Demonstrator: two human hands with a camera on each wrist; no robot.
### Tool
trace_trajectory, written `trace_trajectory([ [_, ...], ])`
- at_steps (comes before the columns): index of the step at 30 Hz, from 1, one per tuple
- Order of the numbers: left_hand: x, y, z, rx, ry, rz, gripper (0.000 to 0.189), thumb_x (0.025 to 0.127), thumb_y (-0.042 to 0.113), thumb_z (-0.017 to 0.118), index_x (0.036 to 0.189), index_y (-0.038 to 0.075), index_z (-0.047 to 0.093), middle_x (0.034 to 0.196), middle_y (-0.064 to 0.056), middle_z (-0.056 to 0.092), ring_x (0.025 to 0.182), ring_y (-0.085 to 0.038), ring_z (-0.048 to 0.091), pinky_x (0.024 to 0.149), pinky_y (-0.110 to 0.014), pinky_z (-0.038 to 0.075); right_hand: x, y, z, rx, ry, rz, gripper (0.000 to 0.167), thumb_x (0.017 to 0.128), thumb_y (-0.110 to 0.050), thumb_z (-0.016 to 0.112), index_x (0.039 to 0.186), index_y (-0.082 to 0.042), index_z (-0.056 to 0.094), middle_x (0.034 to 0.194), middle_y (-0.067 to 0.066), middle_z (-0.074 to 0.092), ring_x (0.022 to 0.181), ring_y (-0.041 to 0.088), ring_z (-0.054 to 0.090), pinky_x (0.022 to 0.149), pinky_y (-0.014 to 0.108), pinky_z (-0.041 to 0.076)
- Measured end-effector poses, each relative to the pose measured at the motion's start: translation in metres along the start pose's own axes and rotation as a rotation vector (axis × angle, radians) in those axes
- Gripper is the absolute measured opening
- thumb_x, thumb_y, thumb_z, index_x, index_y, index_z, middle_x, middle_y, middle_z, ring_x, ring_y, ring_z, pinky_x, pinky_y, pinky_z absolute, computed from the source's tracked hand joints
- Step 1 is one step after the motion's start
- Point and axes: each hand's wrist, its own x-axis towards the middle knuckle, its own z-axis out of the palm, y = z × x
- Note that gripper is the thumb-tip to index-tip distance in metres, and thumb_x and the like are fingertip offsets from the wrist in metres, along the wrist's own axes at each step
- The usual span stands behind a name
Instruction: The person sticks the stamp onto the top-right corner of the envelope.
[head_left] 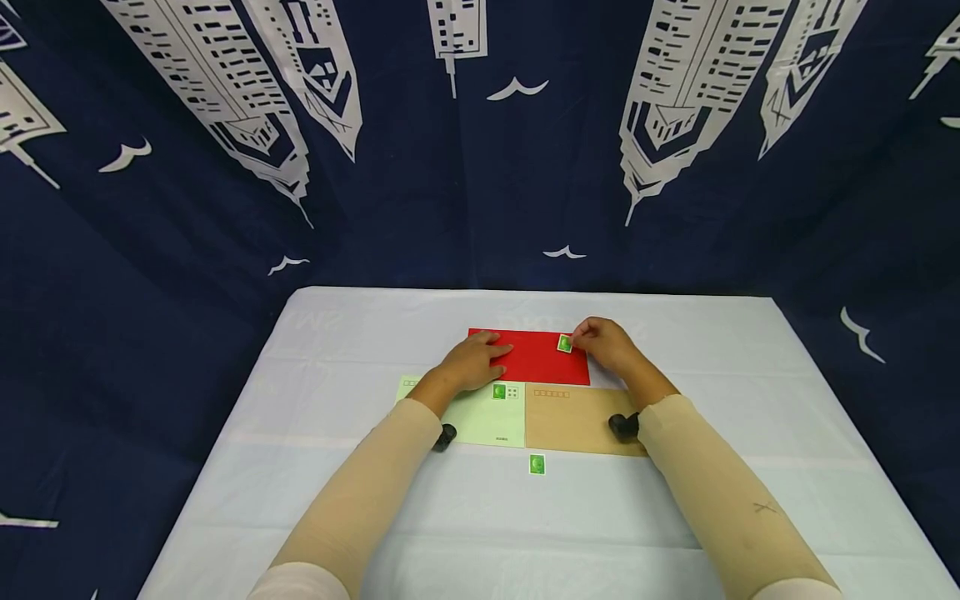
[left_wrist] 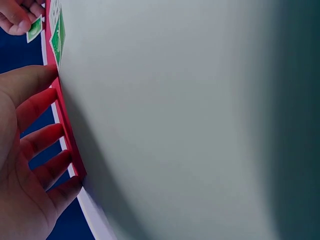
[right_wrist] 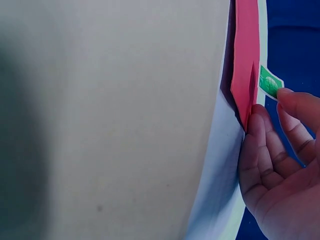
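Note:
My left hand [head_left: 468, 364] rests on the left part of a red envelope [head_left: 536, 367], its fingers spread and touching the paper. At the envelope's upper right corner, my right hand [head_left: 609, 343] pinches a small green stamp [head_left: 565, 343] by its edge. In the right wrist view, thumb and forefinger hold that stamp [right_wrist: 270, 82] slightly above the red paper, with the other fingers against the envelope's edge. Below lies a pale green envelope [head_left: 487, 425], bearing a green stamp [head_left: 498, 391]; my left forearm covers part of it.
A brown envelope [head_left: 573, 417] lies to the right of the pale green one, under my right wrist. Nearer to me, another green stamp [head_left: 537, 464] lies on the white tablecloth [head_left: 480, 517]. A dark blue patterned curtain [head_left: 465, 192] hangs behind the table.

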Motion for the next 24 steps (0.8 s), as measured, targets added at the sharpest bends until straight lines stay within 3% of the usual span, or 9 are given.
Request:
trace_trajectory([
  [16,-0.001,0.002,0.0,-0.038,-0.023,-0.03,0.055,0.103,0.039,0.056,0.155,0.03,0.041,0.167,-0.002,0.03,0.156,-0.024,0.023,0.128,-0.042,0.024,0.006,-0.007,0.001,0.002,-0.034,0.05,0.019,0.098,-0.023,0.066,0.104,-0.006,0.062,0.092,0.007,0.061,0.09,0.021,0.052,0.078,0.028,0.042],
  [24,-0.002,0.005,-0.001,-0.045,-0.019,-0.032,0.055,0.103,0.039,0.056,0.155,0.031,0.041,0.167,-0.002,0.03,0.156,-0.024,0.023,0.128,-0.042,0.023,0.011,-0.002,0.0,-0.015,-0.029,0.033,0.017,0.097,-0.021,0.065,0.104,-0.006,0.063,0.089,0.004,0.06,0.087,0.021,0.051,0.076,0.029,0.041],
])
